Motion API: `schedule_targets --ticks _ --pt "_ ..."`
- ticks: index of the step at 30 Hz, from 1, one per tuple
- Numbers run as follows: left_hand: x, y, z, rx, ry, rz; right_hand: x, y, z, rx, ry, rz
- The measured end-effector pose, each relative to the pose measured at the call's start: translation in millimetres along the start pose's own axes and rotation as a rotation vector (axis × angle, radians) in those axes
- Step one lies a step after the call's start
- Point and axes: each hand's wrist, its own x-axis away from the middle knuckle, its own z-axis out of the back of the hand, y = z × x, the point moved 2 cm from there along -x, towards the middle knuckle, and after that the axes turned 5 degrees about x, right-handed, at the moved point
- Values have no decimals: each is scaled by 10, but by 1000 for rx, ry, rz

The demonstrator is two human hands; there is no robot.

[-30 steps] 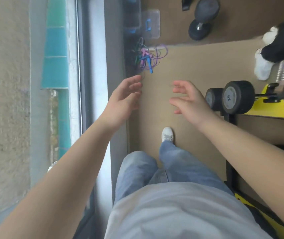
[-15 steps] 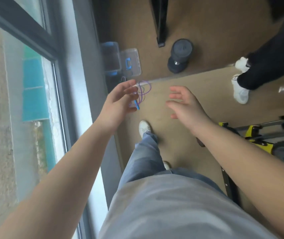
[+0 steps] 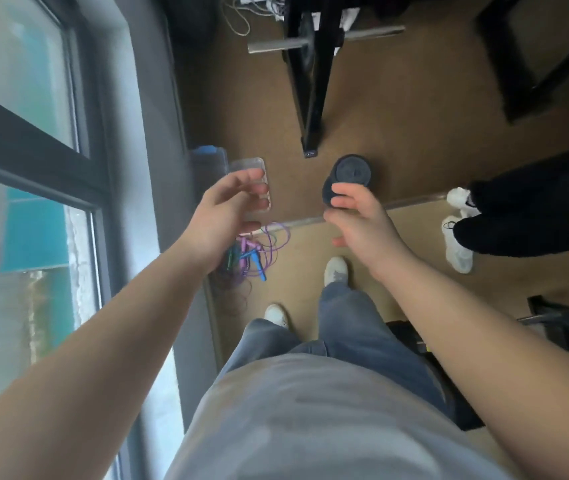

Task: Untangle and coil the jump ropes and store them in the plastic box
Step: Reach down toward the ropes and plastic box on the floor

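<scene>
A tangle of jump ropes with purple cords and pink, green and blue handles lies on the tan floor beside the window wall. Beyond it a clear plastic box with a blue clip stands against the wall, and its clear lid lies next to it, partly hidden by my fingers. My left hand hovers above the ropes, fingers relaxed and empty. My right hand is held out to the right of the tangle, fingers loosely spread, holding nothing.
A dark dumbbell lies on the floor behind my right hand. A black rack leg and a barbell stand further back. Another person's legs and white shoes are at the right. My own white shoes are just short of the ropes.
I have walked closer: the ropes, box and dumbbell have slid down toward me in view. Both hands stay raised and empty, now above the rope tangle.
</scene>
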Motion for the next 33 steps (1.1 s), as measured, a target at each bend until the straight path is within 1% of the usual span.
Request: schedule_targets --ticks 5,8,11,14,16,20,23,27,33 --pt "-344 208 -31 62 99 -25 -634 -363 106 31 -55 41" --pt "-601 323 -117 103 183 -21 -1086 -562 192 78 -127 48" --pt "-898 495 -218 159 308 -19 -1587 -786 300 197 -248 78" --pt "-1137 686 -388 270 455 8 -2020 -1051 426 346 -366 112" --pt "-1252 798 -521 320 508 15 -2260 -1196 506 431 -435 130" --pt "-1413 946 -667 363 577 11 -2590 -1442 551 511 -546 165" --pt "-1492 988 -700 395 624 22 -2766 -1513 506 534 -589 186" --pt "-1581 988 -684 413 663 55 -2920 -1552 447 559 -602 191" --pt "-1805 944 -538 414 646 104 -3096 -1632 392 568 -614 160"
